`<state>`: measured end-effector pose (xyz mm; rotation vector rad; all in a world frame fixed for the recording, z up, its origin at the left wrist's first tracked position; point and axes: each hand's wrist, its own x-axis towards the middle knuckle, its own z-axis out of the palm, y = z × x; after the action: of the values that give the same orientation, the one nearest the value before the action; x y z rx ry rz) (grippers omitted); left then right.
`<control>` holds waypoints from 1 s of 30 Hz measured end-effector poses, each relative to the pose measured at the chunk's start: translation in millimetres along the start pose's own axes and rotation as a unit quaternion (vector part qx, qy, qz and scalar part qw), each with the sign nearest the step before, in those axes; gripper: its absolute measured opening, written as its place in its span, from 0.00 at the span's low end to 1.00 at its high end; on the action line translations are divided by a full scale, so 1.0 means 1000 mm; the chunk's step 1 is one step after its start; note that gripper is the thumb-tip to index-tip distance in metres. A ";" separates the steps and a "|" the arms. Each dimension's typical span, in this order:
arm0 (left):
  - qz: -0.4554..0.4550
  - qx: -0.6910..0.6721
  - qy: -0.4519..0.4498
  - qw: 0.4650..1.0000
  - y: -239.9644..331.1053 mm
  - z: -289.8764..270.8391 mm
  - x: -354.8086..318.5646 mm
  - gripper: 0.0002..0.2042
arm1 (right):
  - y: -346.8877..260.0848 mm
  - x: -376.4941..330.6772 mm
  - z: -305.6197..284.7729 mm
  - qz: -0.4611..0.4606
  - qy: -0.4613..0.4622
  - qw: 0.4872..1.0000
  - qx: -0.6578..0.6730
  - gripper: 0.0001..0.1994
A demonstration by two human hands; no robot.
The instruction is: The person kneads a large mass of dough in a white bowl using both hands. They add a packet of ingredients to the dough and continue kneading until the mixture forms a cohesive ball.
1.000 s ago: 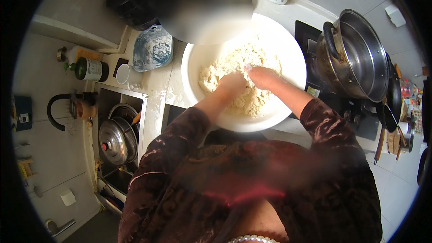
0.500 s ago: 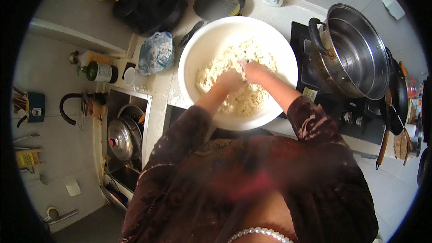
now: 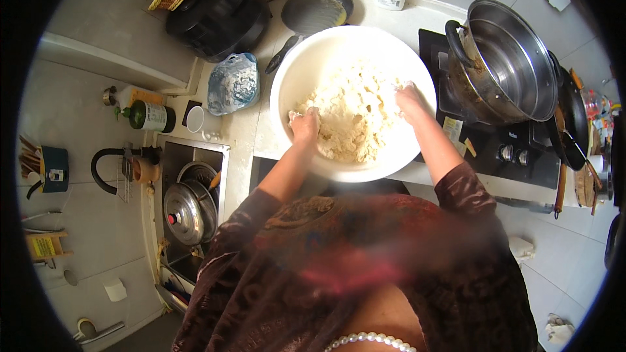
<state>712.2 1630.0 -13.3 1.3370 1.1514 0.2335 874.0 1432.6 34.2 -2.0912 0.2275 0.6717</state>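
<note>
A large white bowl (image 3: 287, 72) stands on the counter in front of me, holding crumbly, pale dough (image 3: 355, 117) in loose flakes and lumps. At the left side of the dough my left hand (image 3: 305, 125) is closed, its curled fingers on some dough at the bowl's inner wall. Across the bowl, my right hand (image 3: 409, 102) is also closed by the right inner wall, with whitish dough stuck to its fingers. What lies inside its curled fingers is hidden.
Right of the bowl, a big steel pot (image 3: 505, 58) stands on a black gas hob (image 3: 482, 146). To the left are a blue bag of flour (image 3: 233, 83), a white cup (image 3: 195, 118) and a sink (image 3: 225, 163) holding a lidded pan (image 3: 186, 212). Behind lies a frying pan (image 3: 313, 10).
My hands have parted from the middle of the dough: the left went to the bowl's left side, the right to its right side. The view has shifted slightly.
</note>
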 end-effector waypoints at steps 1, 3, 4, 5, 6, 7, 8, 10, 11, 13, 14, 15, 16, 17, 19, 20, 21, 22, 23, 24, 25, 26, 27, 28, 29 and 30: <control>-0.009 -0.009 0.014 1.000 0.000 0.008 0.009 0.32 | -0.002 0.007 0.003 0.002 -0.019 1.000 0.011 0.27; -0.026 -0.027 0.043 0.998 0.004 0.024 0.025 0.36 | -0.006 0.020 0.011 0.036 -0.043 0.998 0.043 0.27; -0.021 -0.024 0.042 0.999 0.010 0.033 0.034 0.36 | -0.008 0.026 0.013 0.034 -0.057 0.996 0.063 0.27; -0.028 -0.017 0.041 0.999 0.013 0.039 0.041 0.36 | -0.010 0.033 0.017 0.031 -0.073 0.993 0.087 0.27; -0.037 -0.027 0.026 0.999 0.017 0.048 0.047 0.35 | -0.013 0.041 0.022 0.015 -0.093 0.989 0.118 0.27; -0.008 0.001 -0.002 1.000 0.020 0.054 0.052 0.34 | -0.015 0.049 0.029 -0.003 -0.084 0.993 0.082 0.26; 0.028 0.025 -0.028 0.999 0.025 0.061 0.060 0.33 | -0.020 0.059 0.042 -0.034 -0.079 0.995 0.052 0.26; 0.056 0.031 -0.078 0.995 0.031 0.075 0.072 0.31 | -0.023 0.074 0.060 -0.085 -0.065 0.994 -0.015 0.26; 0.047 0.012 -0.102 0.994 0.035 0.083 0.077 0.30 | -0.025 0.080 0.071 -0.106 -0.056 0.992 -0.051 0.26; 0.087 0.012 -0.168 0.982 0.040 0.091 0.086 0.29 | -0.028 0.086 0.083 -0.099 -0.072 0.992 -0.040 0.26; 0.137 0.029 -0.209 0.968 0.044 0.095 0.090 0.29 | -0.030 0.086 0.084 -0.073 -0.097 0.993 0.008 0.26; 0.186 0.046 -0.248 0.950 0.045 0.094 0.090 0.29 | -0.032 0.083 0.084 -0.048 -0.117 0.990 0.059 0.25; -0.023 -0.006 -0.208 0.978 0.050 0.096 0.089 0.30 | -0.032 0.077 0.080 -0.042 -0.143 0.984 0.096 0.26; -0.040 -0.025 -0.227 0.973 0.050 0.092 0.082 0.30 | -0.033 0.068 0.075 -0.039 -0.163 0.976 0.137 0.26; -0.057 -0.076 -0.273 0.957 0.057 0.083 0.065 0.28 | -0.034 0.048 0.060 -0.050 -0.204 0.958 0.193 0.26; -0.011 -0.068 -0.298 0.952 0.060 0.074 0.053 0.27 | -0.033 0.037 0.050 -0.061 -0.226 0.950 0.208 0.26; 0.030 -0.063 -0.327 0.943 0.063 0.062 0.039 0.26 | -0.031 0.025 0.042 -0.075 -0.250 0.940 0.220 0.26; 0.063 -0.057 -0.346 0.934 0.065 0.052 0.024 0.26 | -0.028 0.013 0.033 -0.097 -0.249 0.948 0.175 0.26; 0.103 -0.002 -0.343 0.934 0.064 0.044 0.006 0.26 | -0.026 0.003 0.025 -0.125 -0.249 0.952 0.128 0.27; 0.137 0.052 -0.331 0.932 0.061 0.038 -0.011 0.28 | -0.022 -0.007 0.020 -0.171 -0.243 0.950 0.091 0.28; 0.179 0.098 -0.326 0.923 0.055 0.031 -0.029 0.29 | -0.012 -0.021 0.017 -0.213 -0.211 0.954 0.022 0.30; 0.236 0.193 -0.273 0.912 0.056 0.028 -0.037 0.36 | -0.007 -0.031 0.014 -0.276 -0.167 0.946 -0.036 0.33; 0.287 0.242 -0.261 0.889 0.053 0.026 -0.044 0.37 | -0.002 -0.040 0.012 -0.325 -0.124 0.930 -0.115 0.35; 0.337 0.289 -0.248 0.861 0.050 0.025 -0.050 0.39 | 0.000 -0.046 0.011 -0.314 -0.160 0.933 -0.072 0.43; 0.408 0.315 -0.229 0.826 0.047 0.026 -0.053 0.40 | 0.001 -0.052 0.012 -0.340 -0.154 0.913 -0.165 0.44; 0.406 0.392 -0.240 0.790 0.043 0.028 -0.054 0.43 | 0.004 -0.058 0.013 -0.352 -0.142 0.884 -0.271 0.44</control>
<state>726.9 1586.4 45.4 2.4274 0.1271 -0.0027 819.4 1435.6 57.6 -2.3197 -0.9504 0.6100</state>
